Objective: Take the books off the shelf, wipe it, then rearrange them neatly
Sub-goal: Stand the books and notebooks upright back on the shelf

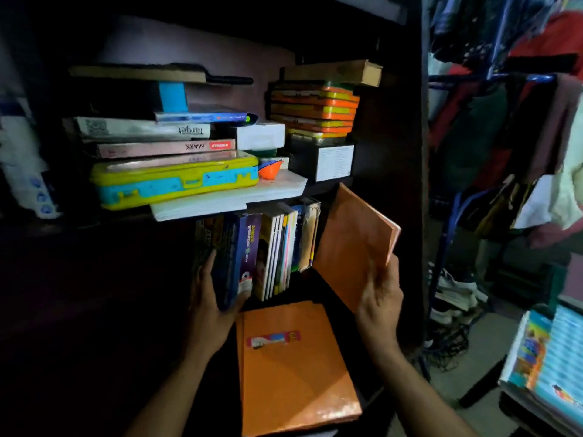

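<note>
Books (262, 250) stood upright in a row on the dark lower shelf (318, 279), just under the cluttered upper one. Left hand (214, 298) wrapped round the thick dark-blue book (228, 260) at the row's left end, thumb on its left face, fingers curled under the bottom edge. Right hand (380, 298) pinched the thin orange-covered notebook (356, 244) by its lower corner, tilted, just right of the row. Second flat orange notebook (293, 367) lay below, between both wrists.
</note>
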